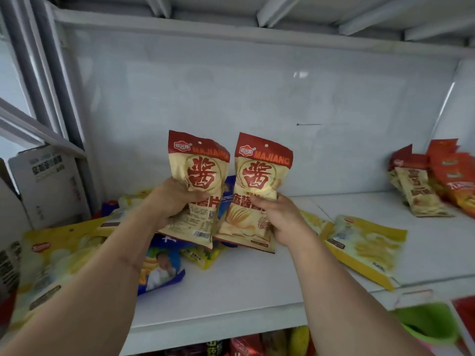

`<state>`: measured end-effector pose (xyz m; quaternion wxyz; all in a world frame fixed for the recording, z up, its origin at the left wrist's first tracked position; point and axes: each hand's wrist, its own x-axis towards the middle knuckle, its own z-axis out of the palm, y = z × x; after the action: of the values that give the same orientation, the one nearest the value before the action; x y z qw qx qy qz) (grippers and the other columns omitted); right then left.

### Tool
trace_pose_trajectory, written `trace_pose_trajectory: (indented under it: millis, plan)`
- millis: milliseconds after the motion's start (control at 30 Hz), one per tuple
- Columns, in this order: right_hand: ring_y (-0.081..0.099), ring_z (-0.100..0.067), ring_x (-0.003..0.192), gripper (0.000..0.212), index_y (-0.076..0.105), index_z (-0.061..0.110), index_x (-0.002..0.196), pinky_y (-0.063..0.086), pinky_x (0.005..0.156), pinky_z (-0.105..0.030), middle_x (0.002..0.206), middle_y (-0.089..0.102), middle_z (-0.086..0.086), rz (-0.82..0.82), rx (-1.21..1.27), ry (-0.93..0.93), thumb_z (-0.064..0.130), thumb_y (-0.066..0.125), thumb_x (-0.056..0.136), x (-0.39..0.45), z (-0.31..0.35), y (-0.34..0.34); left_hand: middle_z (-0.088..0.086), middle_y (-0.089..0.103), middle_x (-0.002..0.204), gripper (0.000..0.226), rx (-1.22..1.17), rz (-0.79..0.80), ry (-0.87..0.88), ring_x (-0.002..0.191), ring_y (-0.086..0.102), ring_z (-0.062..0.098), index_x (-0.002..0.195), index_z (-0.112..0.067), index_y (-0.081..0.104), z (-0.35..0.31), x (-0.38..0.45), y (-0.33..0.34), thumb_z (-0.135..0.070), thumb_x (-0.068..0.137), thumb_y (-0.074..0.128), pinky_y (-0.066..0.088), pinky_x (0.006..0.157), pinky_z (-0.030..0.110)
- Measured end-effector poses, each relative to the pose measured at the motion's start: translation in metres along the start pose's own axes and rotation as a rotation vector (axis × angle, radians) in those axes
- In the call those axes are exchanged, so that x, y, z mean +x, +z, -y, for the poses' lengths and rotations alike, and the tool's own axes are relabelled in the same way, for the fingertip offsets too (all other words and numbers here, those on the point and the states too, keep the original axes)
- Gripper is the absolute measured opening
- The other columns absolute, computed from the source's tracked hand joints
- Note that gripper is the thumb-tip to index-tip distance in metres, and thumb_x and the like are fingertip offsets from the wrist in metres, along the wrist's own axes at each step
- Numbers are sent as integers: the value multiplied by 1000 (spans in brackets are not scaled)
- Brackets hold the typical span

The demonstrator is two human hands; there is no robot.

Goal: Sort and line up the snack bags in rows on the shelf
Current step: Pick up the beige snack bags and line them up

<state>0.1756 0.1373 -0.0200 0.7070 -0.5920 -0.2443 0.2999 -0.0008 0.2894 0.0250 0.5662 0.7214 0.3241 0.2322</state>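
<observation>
Two matching cream-and-red MAJIANG snack bags are held upright above the white shelf (257,286). My left hand (172,199) grips the left bag (203,176) round its middle. My right hand (281,219) grips the right bag (259,181) from its right side. The two bags stand side by side, almost touching. Under them lies a loose heap of yellow and blue snack bags (164,268). At the far right, cream bags (419,194) and red bags (452,173) lean in rows against the shelf's end.
A large yellow bag (365,247) lies flat right of centre. More yellow bags (56,265) lie at the left front. A cardboard box (48,186) stands at the left end. Below are a lower shelf with snacks (244,345) and a green bowl (431,327).
</observation>
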Motion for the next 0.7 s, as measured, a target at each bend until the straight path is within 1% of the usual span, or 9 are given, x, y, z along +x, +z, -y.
trace_pose_trajectory:
  millis: [100, 200, 233, 333, 433, 500, 600, 633, 700]
  plan:
    - [76, -28, 90, 22, 71, 12, 107, 59, 88, -52, 96, 79, -9, -5, -1, -7, 15, 77, 86, -8, 8, -39, 11, 80, 98, 22, -16, 81, -18, 88, 78, 28, 107, -5, 69, -9, -14, 30, -12, 87, 75, 61, 81, 45]
    - [76, -28, 91, 25, 72, 12, 109, 58, 89, -50, 97, 79, -9, -37, -4, -30, 15, 78, 85, -16, 14, -82, 10, 80, 96, 10, -43, 121, 22, 82, 78, 24, 105, -7, 68, -16, -23, 66, -11, 96, 66, 61, 71, 37]
    - [76, -29, 92, 26, 72, 12, 109, 58, 89, -51, 98, 79, -10, -50, 0, -40, 14, 79, 84, -19, 17, -97, 10, 80, 98, 11, -53, 143, 30, 86, 77, 25, 106, -6, 68, -19, -27, 79, -12, 98, 63, 61, 74, 39]
    - [76, -29, 92, 29, 71, 11, 110, 58, 89, -51, 99, 78, -10, -93, 10, -61, 12, 80, 83, -28, 26, -145, 13, 78, 105, 18, -112, 212, 77, 101, 74, 32, 112, -3, 68, -27, -35, 120, -12, 98, 62, 58, 92, 50]
    - [76, -29, 93, 32, 69, 10, 113, 58, 90, -52, 101, 78, -11, -143, 10, -77, 12, 79, 83, -37, 32, -192, 16, 77, 107, 26, -183, 234, 128, 101, 74, 36, 117, 2, 66, -35, -36, 165, -13, 96, 66, 57, 94, 54]
    - [75, -29, 94, 32, 68, 9, 115, 58, 90, -51, 102, 78, -11, -174, 10, -86, 13, 77, 85, -42, 36, -223, 16, 77, 108, 29, -218, 244, 169, 100, 74, 34, 120, 2, 64, -39, -35, 196, -14, 96, 66, 59, 90, 52]
    - [76, -27, 90, 28, 68, 8, 114, 61, 79, -43, 99, 78, -10, -218, 22, -99, 10, 76, 87, -51, 42, -264, 13, 78, 107, 27, -259, 256, 215, 96, 76, 29, 121, -2, 64, -46, -36, 240, -16, 98, 64, 62, 76, 41]
    - [77, -25, 86, 23, 69, 11, 109, 62, 72, -39, 95, 79, -8, -232, 22, -109, 9, 75, 87, -53, 44, -276, 12, 78, 107, 25, -285, 253, 218, 97, 76, 29, 120, -5, 64, -48, -36, 255, -16, 97, 65, 62, 75, 39]
    - [77, -22, 81, 17, 69, 15, 101, 61, 64, -35, 91, 79, -6, -259, 26, -116, 8, 75, 87, -56, 47, -300, 10, 78, 107, 23, -346, 239, 210, 98, 75, 29, 118, -9, 65, -51, -34, 281, -16, 95, 67, 62, 80, 42]
